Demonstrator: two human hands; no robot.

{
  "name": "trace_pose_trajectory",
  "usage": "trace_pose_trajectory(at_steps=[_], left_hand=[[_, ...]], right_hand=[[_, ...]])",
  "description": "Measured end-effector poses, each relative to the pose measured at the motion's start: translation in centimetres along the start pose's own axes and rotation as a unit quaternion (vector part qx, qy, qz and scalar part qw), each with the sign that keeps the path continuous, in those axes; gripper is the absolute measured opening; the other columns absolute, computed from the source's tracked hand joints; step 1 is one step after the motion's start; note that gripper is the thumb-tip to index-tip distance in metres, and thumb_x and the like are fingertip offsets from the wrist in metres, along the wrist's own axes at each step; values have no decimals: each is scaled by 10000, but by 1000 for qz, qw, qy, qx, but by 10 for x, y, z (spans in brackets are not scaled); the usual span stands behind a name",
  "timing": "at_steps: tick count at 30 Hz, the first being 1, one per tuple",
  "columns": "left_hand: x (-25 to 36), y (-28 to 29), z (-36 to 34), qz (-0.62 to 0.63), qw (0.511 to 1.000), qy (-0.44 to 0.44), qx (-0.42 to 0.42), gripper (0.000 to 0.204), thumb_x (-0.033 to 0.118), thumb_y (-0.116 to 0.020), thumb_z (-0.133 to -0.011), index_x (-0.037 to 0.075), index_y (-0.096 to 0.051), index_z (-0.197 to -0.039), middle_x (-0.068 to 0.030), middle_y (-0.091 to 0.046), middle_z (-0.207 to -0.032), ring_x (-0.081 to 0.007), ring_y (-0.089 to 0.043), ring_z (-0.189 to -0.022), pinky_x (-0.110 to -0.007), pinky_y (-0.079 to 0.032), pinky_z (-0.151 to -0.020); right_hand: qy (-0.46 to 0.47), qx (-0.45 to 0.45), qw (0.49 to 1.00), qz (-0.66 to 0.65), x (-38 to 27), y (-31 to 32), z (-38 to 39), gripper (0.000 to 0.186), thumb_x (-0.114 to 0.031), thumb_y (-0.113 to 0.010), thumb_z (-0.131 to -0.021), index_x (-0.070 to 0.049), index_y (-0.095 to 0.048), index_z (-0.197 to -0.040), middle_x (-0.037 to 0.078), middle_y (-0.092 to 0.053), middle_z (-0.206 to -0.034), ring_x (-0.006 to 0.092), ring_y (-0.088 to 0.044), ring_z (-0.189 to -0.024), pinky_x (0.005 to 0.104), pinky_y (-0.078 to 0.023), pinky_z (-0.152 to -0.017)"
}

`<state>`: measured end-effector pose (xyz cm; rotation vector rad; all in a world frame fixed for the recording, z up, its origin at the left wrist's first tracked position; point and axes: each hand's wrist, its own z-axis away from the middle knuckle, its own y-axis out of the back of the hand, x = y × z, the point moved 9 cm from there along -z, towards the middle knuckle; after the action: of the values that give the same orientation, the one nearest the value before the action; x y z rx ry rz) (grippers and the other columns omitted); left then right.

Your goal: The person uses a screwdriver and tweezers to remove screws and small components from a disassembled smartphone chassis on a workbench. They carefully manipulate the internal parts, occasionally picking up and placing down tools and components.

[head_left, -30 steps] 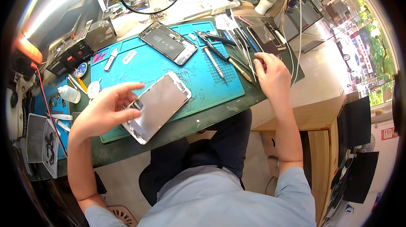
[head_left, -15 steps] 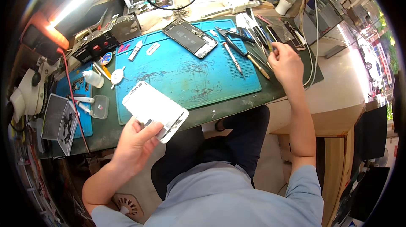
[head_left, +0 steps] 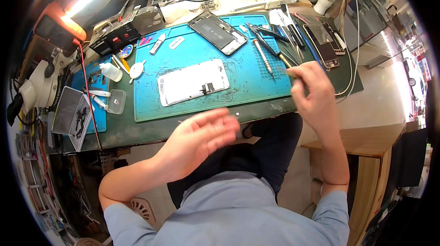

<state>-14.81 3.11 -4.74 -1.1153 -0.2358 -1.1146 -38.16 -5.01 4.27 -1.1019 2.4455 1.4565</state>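
Note:
A white phone screen panel [head_left: 190,83] with a small black part near one edge lies on the blue repair mat [head_left: 256,99]. My left hand [head_left: 204,136] hovers in front of it, empty, its fingers stretched out. At the right edge of the mat my right hand [head_left: 315,92] is closed in a pinch; a blurred, thin, yellowish thing shows at its fingertips, too unclear to name. Beyond the panel rests an opened phone body [head_left: 217,33] with its black battery exposed. A screwdriver [head_left: 263,59] and pliers [head_left: 268,44] lie left of and beyond my right hand.
Several tweezers and thin tools [head_left: 286,26] lie at the far right, beside another phone part [head_left: 323,46]. On the left are a white bottle [head_left: 111,72], a clear small box [head_left: 117,101], an open parts case [head_left: 73,113] and an orange multimeter [head_left: 59,24] with a red lead.
My left hand has let go of the screen panel, which now lies on the mat, and has moved right. My right hand has come nearer, away from the tools at the far right.

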Motion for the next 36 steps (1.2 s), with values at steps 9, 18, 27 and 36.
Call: trace_pose_trajectory(at_steps=[9, 18, 27, 36], left_hand=[[129, -8, -20, -627, 632, -443, 102, 159, 99, -737, -947, 39, -742, -1094, -90, -706, -961, -225, -691, -811, -339, -554, -721], [112, -16, -69, -716, 516, -471, 10, 119, 95, -760, -896, 51, -747, -1005, -82, -687, -957, -293, -684, -868, -389, -562, -773], [121, -19, -89, -735, 548, -399, -12, 100, 90, -753, -897, 60, -751, -992, -85, -681, -931, -292, -684, -825, -371, -556, -726], [126, -25, -107, -761, 534, -349, -118, 94, 55, -745, -891, 45, -736, -984, -94, -671, -931, -296, -666, -859, -375, -537, -752]], right_hand=[[92, -30, 992, -76, -27, -80, -28, 73, -67, -716, -927, -68, -697, -997, 71, -658, -908, 276, -678, -786, 386, -531, -674], [75, -38, 996, -19, -29, -115, -42, 95, -153, -734, -884, -85, -672, -907, 68, -642, -874, 276, -681, -782, 396, -546, -669], [87, -12, 996, -10, -28, -115, -44, 107, -135, -769, -842, -108, -674, -883, 36, -637, -845, 254, -668, -729, 375, -528, -611], [103, 0, 995, 12, -29, -115, -41, 116, -125, -730, -838, -88, -623, -862, 46, -599, -835, 238, -655, -770, 366, -542, -647]])
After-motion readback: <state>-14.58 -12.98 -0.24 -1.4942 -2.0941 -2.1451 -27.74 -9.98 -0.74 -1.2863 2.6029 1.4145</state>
